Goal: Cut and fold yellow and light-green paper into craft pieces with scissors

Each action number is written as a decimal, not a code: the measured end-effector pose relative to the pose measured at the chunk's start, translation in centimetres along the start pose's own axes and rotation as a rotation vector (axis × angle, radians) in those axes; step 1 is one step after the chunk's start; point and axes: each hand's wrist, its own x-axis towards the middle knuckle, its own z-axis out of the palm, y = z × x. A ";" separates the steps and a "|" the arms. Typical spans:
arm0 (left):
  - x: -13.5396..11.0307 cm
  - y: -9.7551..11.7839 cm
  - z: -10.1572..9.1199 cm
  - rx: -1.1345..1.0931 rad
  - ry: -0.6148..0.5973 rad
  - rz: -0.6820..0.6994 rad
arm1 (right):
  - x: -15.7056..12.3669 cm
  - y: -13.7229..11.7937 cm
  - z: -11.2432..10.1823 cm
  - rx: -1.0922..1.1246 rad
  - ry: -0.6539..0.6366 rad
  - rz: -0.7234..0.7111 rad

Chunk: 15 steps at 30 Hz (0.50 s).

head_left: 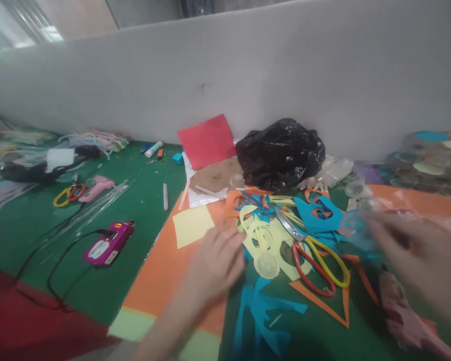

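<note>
My left hand [218, 260] rests over a long orange paper sheet [156, 271], its loosely bent fingers apart from any held thing. Near its fingertips lie cut yellow paper scraps [287, 255] and a clear round plastic lid [266, 264]. Red-and-yellow-handled scissors [295, 231] lie on the scraps, blades parted. At the right, my right hand [417, 255] is smeared by motion and pinches a see-through, bluish round plastic piece [355, 230] whose exact kind is blurred. Below that hand is a pink glue gun [402, 311]. Blue paper offcuts [263, 316] lie nearer me.
A black plastic bag [281, 153] and a red paper sheet [206, 140] stand by the white wall [154, 80]. On the left are a purple power box [108, 244] with black cables, another pink glue gun [99, 187] and clear sticks [97, 205]. Several discs [432, 160] are heaped at right.
</note>
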 end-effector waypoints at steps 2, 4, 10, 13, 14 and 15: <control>-0.2 3.3 0.0 -0.125 -0.138 -0.160 | -4.4 -2.0 1.7 0.163 -0.094 0.001; -0.6 5.5 0.5 -0.170 -0.258 -0.305 | -8.0 -3.9 3.7 0.305 -0.160 0.008; -1.0 7.0 2.8 -0.236 -0.480 -0.526 | -12.7 -5.4 6.9 0.400 -0.178 0.141; -0.7 7.4 3.2 -0.237 -0.525 -0.466 | -13.2 -4.4 7.3 0.445 -0.159 0.077; -0.6 7.5 3.2 -0.229 -0.521 -0.449 | -13.3 -4.1 7.3 0.457 -0.160 0.059; -0.6 7.7 3.2 -0.221 -0.506 -0.436 | -13.4 -3.8 7.3 0.465 -0.162 0.053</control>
